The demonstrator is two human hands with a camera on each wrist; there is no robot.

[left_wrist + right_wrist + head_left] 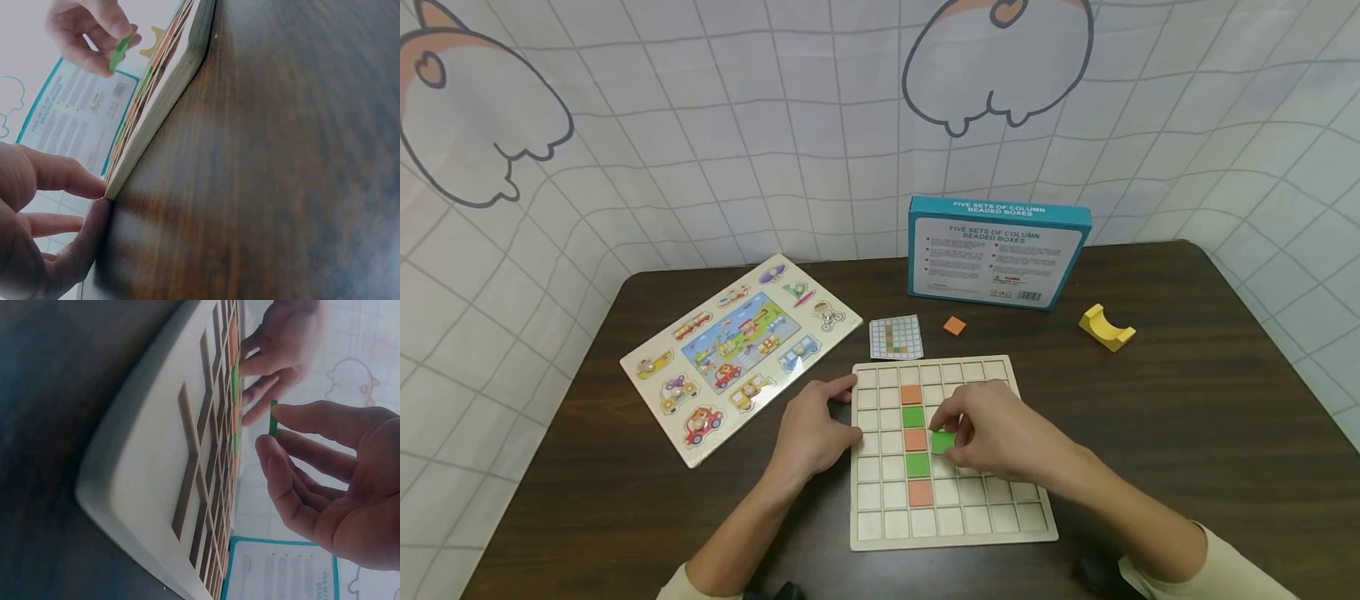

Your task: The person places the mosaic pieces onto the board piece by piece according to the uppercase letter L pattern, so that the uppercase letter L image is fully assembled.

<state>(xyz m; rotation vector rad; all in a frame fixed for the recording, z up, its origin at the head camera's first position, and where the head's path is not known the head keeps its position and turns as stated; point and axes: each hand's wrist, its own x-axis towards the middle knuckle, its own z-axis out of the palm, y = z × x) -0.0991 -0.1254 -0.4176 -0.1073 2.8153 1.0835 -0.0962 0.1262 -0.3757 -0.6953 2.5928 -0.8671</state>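
My right hand [1000, 429] pinches a green square tile [943, 442] between thumb and fingers. In the right wrist view that tile stands on edge, apart from the board's surface. Below it lies a pale wooden grid board [951, 521]. One column of the board bears orange tiles [920, 492] alternating with green tiles [917, 465]. Against the board's left edge rests my left hand [812, 429], its thumb and index finger spread along the rim. The left wrist view shows those fingertips [94, 187] touching the board's side.
Behind the board lie a small pattern card [896, 337] and a loose orange tile [954, 326]. A picture peg puzzle [700, 454] is at the left. A blue-and-white box [992, 258] stands at the back, with a yellow curved block [1105, 329] to its right.
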